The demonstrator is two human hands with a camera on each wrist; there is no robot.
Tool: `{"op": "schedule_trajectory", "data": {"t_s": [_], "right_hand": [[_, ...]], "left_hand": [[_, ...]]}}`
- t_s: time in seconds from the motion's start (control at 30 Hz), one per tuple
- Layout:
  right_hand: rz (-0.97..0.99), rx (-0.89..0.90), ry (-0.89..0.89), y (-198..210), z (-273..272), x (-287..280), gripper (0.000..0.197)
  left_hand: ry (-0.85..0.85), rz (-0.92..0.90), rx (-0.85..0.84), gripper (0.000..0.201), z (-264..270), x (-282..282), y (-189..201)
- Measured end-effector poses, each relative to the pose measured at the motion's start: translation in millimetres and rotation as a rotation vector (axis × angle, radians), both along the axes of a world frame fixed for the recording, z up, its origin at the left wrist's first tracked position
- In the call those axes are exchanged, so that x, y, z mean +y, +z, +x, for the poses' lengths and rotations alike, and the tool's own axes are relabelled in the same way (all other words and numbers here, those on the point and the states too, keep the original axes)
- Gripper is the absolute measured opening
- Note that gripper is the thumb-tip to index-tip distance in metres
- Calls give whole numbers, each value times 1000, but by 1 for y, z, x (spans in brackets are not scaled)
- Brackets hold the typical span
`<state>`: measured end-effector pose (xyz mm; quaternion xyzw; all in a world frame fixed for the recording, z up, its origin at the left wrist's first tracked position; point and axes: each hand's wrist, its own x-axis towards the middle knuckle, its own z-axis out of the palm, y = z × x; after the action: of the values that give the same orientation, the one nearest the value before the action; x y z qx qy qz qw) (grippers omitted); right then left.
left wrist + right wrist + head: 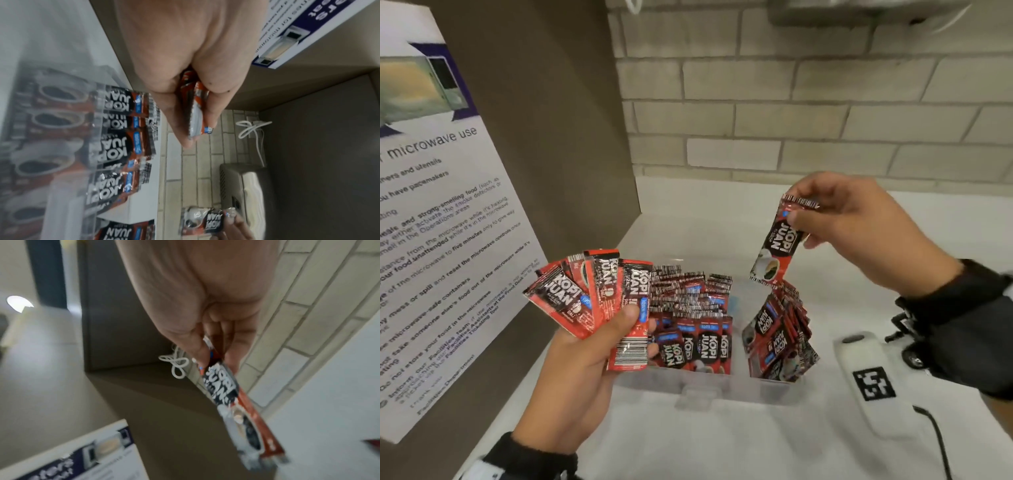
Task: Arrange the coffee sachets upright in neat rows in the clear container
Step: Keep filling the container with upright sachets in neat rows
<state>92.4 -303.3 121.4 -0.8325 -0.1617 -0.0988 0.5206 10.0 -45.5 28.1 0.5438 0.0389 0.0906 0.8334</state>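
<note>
Pale tabletop (688, 445) is carrying the clear container (695, 385), where the left hand (571, 370) is gripping fanned spare sachets (599, 294) as stock while the right hand (859, 226) is pinching one sachet (777, 243) upright, ready for the right-side gap.

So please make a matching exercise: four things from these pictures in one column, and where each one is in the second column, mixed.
1. single sachet
2. fan of sachets
3. neat rows
4. microwave notice

a. standing in clear container
b. held by left hand
c. on the brown panel, left
d. pinched by right hand

Pairs: 1-d, 2-b, 3-a, 4-c
</note>
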Motion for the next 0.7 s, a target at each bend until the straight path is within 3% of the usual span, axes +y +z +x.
{"op": "schedule_trajectory", "data": {"t_s": [0.17,0.4,0.7], "right_hand": [[-183,29,76,-9,25,-8,29],[-700,-52,199,-32,48,9,18],[-944,79,334,-50,55,20,22]], "left_hand": [[43,26,11,24,-1,8,1],[32,35,10,31,3,12,2],[26,36,48,23,10,11,-6]]}}
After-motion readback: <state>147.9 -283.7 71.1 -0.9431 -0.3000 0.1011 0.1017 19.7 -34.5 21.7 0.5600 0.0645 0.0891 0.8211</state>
